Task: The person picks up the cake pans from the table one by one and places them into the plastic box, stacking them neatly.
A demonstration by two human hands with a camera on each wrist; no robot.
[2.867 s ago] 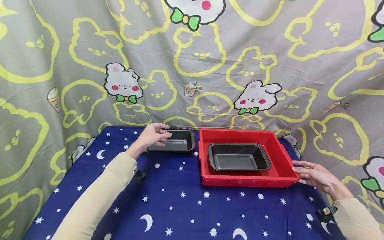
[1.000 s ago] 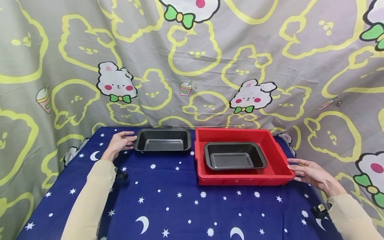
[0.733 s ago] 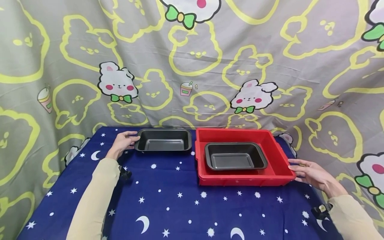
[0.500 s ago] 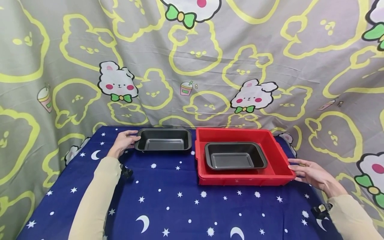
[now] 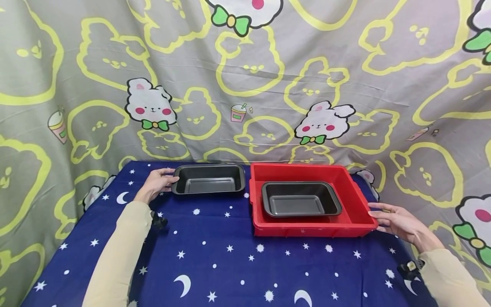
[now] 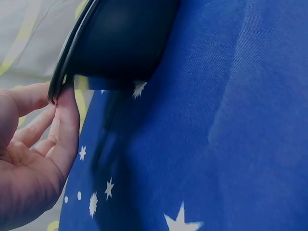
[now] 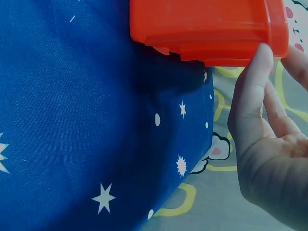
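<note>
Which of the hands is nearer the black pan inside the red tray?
Right. The right hand grips the red tray at its right end, just past the black pan; the left hand pinches the other pan, farther off, left of the tray.

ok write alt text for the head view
A person's left hand pinches a black loaf pan by its rim; the right hand holds a red tray with a second black pan inside. Blue star-print cloth lies below.
</note>
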